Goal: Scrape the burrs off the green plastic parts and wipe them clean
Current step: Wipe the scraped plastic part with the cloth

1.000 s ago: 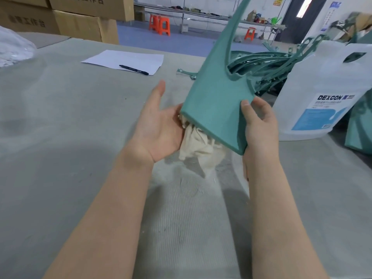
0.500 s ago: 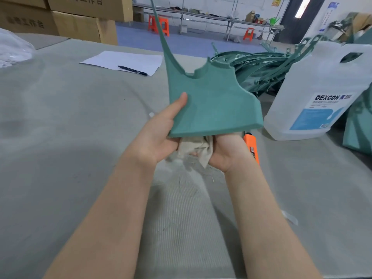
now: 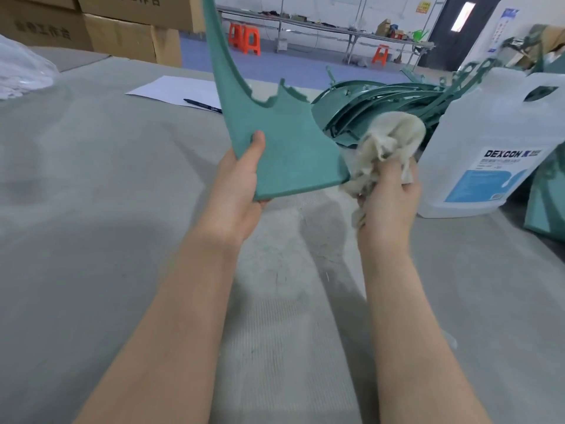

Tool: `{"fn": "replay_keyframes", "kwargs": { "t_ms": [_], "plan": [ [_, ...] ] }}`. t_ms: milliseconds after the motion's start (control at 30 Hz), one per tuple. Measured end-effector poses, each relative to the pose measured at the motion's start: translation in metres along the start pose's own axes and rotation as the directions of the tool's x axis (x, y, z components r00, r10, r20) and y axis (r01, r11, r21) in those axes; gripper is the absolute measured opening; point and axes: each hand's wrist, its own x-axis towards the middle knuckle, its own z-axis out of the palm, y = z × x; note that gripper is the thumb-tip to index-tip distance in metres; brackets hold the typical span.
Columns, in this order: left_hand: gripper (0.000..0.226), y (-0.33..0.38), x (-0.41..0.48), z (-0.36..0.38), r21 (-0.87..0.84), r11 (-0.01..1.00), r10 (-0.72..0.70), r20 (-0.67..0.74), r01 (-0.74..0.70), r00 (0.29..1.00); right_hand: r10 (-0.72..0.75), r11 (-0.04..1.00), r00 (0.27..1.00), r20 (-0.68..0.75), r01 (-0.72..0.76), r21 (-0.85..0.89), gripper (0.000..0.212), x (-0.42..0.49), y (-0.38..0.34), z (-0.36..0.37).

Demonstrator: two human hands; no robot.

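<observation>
Left hand (image 3: 235, 191) grips green plastic part (image 3: 284, 148) at its lower corner, thumb on the face, part raised above the bench (image 3: 91, 209); right hand (image 3: 388, 203), fingers curled, clutches pale rag (image 3: 388, 139) just beside part's right edge; more green parts (image 3: 382, 102) piled behind.

The long thin end of the green part (image 3: 275, 148) runs off the top edge, and the part hides the left hand's (image 3: 238, 191) fingers, all but the thumb. The rag (image 3: 388, 142) is blurry, and it covers the right hand's (image 3: 388, 203) fingertips. The words on the cardboard boxes (image 3: 91, 29) and the small print on the white jug (image 3: 501, 148) are too fuzzy to read.
</observation>
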Motion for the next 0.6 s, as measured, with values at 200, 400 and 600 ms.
{"fn": "replay_keyframes", "kwargs": {
  "t_ms": [200,400,600],
  "plan": [
    [0.031,-0.014,-0.003,0.014,0.228,0.968,0.108,0.001,-0.105,0.994,-0.345,0.632,0.791,0.505,0.594,-0.498,0.057,-0.04,0.017,0.035],
    [0.024,-0.02,-0.003,0.015,0.307,0.94,0.159,-0.014,-0.147,0.987,-0.233,0.614,0.852,0.469,0.503,-0.609,0.041,-0.009,0.025,0.027],
    [0.031,-0.007,0.002,0.007,0.037,0.994,0.107,-0.107,-0.103,0.988,-0.377,0.623,0.675,0.634,0.691,-0.366,0.039,-0.051,0.031,0.048]
  ]
}}
